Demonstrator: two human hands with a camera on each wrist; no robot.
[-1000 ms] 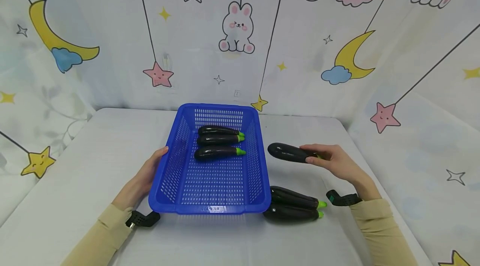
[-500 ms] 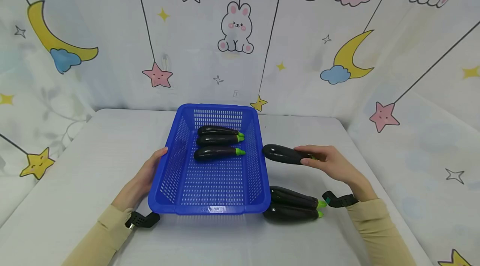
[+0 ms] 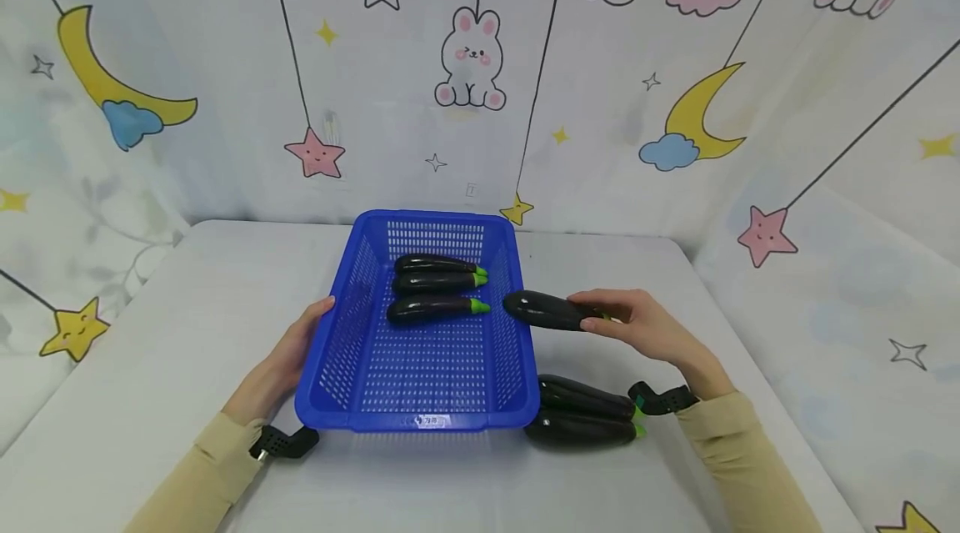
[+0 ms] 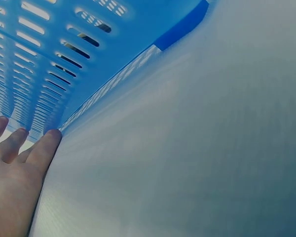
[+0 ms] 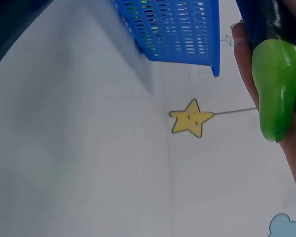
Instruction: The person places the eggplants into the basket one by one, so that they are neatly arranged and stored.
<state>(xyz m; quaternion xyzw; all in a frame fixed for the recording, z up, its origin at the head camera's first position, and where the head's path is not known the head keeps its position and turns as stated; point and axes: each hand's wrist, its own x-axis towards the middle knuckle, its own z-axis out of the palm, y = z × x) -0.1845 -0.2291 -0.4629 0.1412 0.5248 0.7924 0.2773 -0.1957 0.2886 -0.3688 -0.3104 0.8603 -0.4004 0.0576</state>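
In the head view my right hand (image 3: 637, 320) grips a dark eggplant (image 3: 546, 310) near its stem end, thumb and fingers on opposite sides. Its blunt end reaches over the right rim of a blue perforated plastic basket (image 3: 420, 420). The eggplant's green cap (image 5: 278, 84) shows close up in the right wrist view. My left hand (image 3: 292, 345) rests against the basket's left side; in the left wrist view its extended fingers (image 4: 44, 150) touch the slotted wall. Inside the basket, three eggplants (image 3: 438, 283) lie side by side toward the back, green stems to the right.
Two more eggplants (image 3: 585, 426) lie on the white-covered table (image 3: 420, 491), right of the basket's front corner and below my right forearm. A cartoon-printed white curtain (image 3: 420, 99) hangs behind the table and along its sides.
My right hand has moved left with the eggplant, from beside the basket to where its blunt end overlaps the right rim. My left hand and the basket have stayed in place.
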